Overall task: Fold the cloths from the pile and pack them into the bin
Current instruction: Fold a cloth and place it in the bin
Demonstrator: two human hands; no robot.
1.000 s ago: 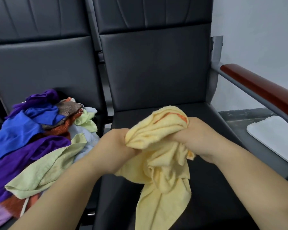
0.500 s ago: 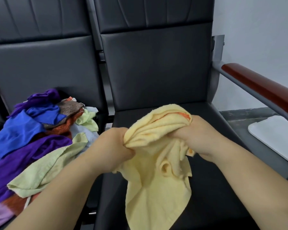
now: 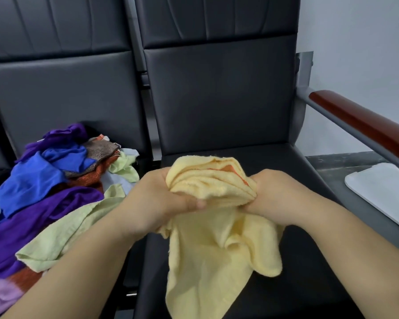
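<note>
Yellow cloth (image 3: 217, 245) looser now, top bunched between apparently curled left fingers (image 3: 192, 203), right fingers (image 3: 260, 186).

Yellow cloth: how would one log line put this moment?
left hand: grips yellow cloth | right hand: grips same cloth | state: bunched, unfolded | pile: left seat

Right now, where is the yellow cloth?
Head view, middle: the yellow cloth hangs from the left hand and right hand above the chair seat, right of the pile.

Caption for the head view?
Left hand and right hand grip a bunched yellow cloth over a black seat; cloth pile on the next seat.
</note>
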